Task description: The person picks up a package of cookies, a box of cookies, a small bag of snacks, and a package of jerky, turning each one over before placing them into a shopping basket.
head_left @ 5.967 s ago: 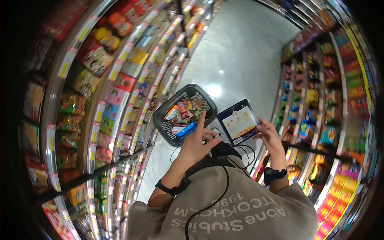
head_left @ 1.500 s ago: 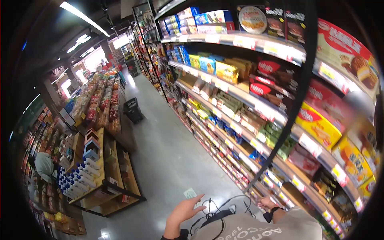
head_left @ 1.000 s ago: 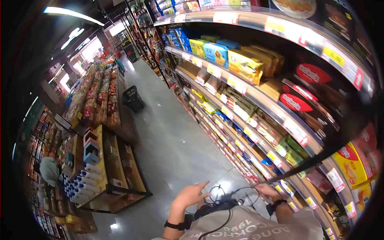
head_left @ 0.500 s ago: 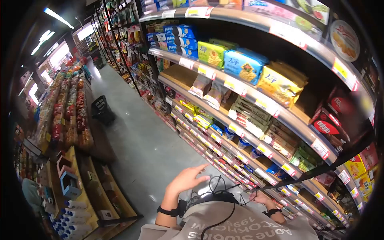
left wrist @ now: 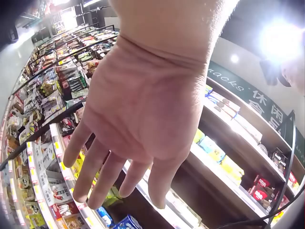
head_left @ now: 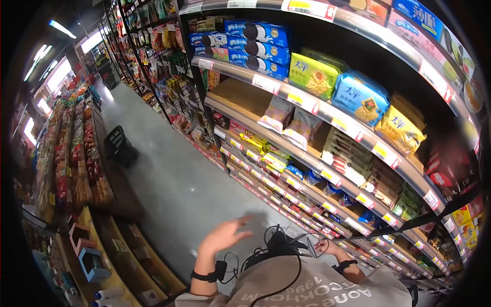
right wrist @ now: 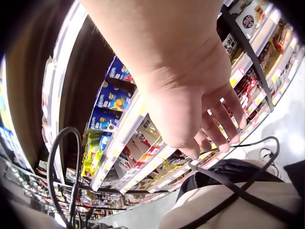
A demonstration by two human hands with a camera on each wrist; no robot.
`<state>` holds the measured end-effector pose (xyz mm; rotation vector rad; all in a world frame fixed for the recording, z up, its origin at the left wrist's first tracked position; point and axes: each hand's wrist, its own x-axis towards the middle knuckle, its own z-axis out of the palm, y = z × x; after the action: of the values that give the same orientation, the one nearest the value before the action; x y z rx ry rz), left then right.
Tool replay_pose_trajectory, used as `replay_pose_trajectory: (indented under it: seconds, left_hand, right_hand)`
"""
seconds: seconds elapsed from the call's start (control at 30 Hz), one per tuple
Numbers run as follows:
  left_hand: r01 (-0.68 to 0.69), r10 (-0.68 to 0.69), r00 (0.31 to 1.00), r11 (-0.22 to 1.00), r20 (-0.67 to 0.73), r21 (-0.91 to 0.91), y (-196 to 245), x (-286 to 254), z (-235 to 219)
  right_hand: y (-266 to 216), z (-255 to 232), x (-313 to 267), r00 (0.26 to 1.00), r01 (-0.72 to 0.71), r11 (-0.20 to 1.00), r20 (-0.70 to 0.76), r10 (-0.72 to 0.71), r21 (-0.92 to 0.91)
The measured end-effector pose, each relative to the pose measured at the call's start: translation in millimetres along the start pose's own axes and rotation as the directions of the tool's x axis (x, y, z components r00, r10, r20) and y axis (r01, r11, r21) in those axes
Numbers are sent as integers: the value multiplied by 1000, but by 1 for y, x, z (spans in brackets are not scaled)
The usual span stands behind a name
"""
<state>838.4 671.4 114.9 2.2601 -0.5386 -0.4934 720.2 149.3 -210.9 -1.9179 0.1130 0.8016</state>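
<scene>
My left hand [head_left: 223, 236] is raised at waist height over the aisle floor, fingers spread and nothing in them. In the left wrist view the palm of the left hand [left wrist: 143, 109] faces the camera, its fingers loosely extended against the shelves behind. My right hand [head_left: 330, 248] hangs low beside the lower shelves, fingers loosely bent. The right wrist view shows this right hand [right wrist: 200, 114] with no object in its grasp; a black cable [right wrist: 262, 142] passes by its fingertips. Ahead on the shelf are blue cookie boxes [head_left: 258, 50], a green cracker pack [head_left: 313, 75] and a blue cracker pack [head_left: 360, 98].
Tall snack shelves [head_left: 327, 115] line the right side. A dark shopping basket [head_left: 120, 146] stands on the aisle floor [head_left: 169, 179]. A wooden display stand [head_left: 123, 256] and rows of bagged goods [head_left: 76, 153] run along the left. Looped cables [head_left: 276, 235] hang at my waist.
Six seconds ago my right hand held a tablet and my left was over a filled basket; neither is at my hands now. Lately the view has swung right, closer to the shelves.
</scene>
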Motion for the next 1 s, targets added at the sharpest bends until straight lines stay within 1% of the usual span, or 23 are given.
replay_pose_trajectory:
  seconds: [0.03, 0.07, 0.13, 0.17, 0.23, 0.3, 0.4, 0.47, 0.5, 0.53, 0.57, 0.67, 0.7, 0.77, 0.8, 0.83, 0.9, 0.93, 0.97, 1.0]
  left_hand:
    - [9, -9, 1000, 1000, -17, -5, -1, 5, -14]
    - [20, -20, 999, 1000, -32, -9, 1, 10, -26]
    - [-10, 48, 980, 981, -194, 193, 19, 21, -55]
    - [-12, 98, 957, 952, -272, 304, 28, 28, -73]
    - [-21, 146, 915, 948, -376, 317, 42, 42, -103]
    - [-46, 208, 867, 938, -453, 343, 52, 58, -129]
    - [-124, 342, 792, 901, -505, 416, 61, 88, -173]
    - [-157, 427, 738, 862, -523, 482, 76, 112, -203]
    - [-171, 467, 703, 843, -536, 510, 86, 125, -217]
    - [-189, 519, 675, 808, -524, 557, 97, 138, -231]
    - [-213, 578, 637, 768, -510, 604, 105, 151, -244]
    - [-280, 736, 526, 622, -426, 731, 128, 189, -276]
    - [-276, 769, 503, 575, -395, 770, 135, 200, -285]
    - [-285, 803, 458, 540, -383, 792, 144, 222, -299]
    - [-315, 814, 441, 536, -379, 784, 148, 233, -304]
    - [-308, 818, 445, 522, -364, 795, 153, 240, -310]
    - [-313, 843, 433, 473, -320, 823, 163, 254, -320]
    - [-299, 850, 426, 457, -312, 838, 166, 261, -326]
    - [-283, 855, 421, 440, -302, 852, 169, 267, -331]
    - [-270, 860, 421, 422, -289, 865, 171, 272, -336]
  right_hand:
    - [-2, 4, 4, 997, -43, 998, -62, 46, 37]
    - [-18, 2, 5, 996, -87, 993, -44, 83, -82]
    - [-63, -17, 23, 991, -135, 939, -24, 135, -317]
    - [-76, -19, 38, 984, -179, 957, -39, 175, -227]
    - [-91, -25, 66, 964, -263, 964, -44, 261, -38]
    - [-84, -30, 108, 962, -273, 961, -43, 271, -43]
    - [-88, -37, 165, 965, -261, 962, -2, 261, -76]
    - [-96, -27, 188, 953, -292, 948, -41, 299, 127]
    - [-105, -29, 199, 945, -302, 928, -59, 321, 220]
    - [-135, -30, 188, 936, -319, 926, -85, 341, 200]
    - [-147, -34, 188, 937, -330, 929, -62, 344, 170]
    - [-160, -43, 196, 938, -347, 935, -2, 348, 69]
    - [-141, -48, 208, 939, -343, 936, 23, 343, 77]
    - [-113, -54, 225, 938, -346, 934, 68, 340, 95]
    - [-108, -51, 220, 954, -299, 943, 22, 299, 143]
    - [-107, -46, 212, 957, -278, 946, -42, 289, 164]
    - [-111, -39, 201, 950, -216, 958, -186, 251, 186]
    - [-115, -34, 194, 939, -213, 940, -210, 273, 267]
    - [-118, -33, 183, 931, -236, 922, -200, 305, 308]
    - [-119, -29, 173, 899, -258, 894, -248, 361, 366]
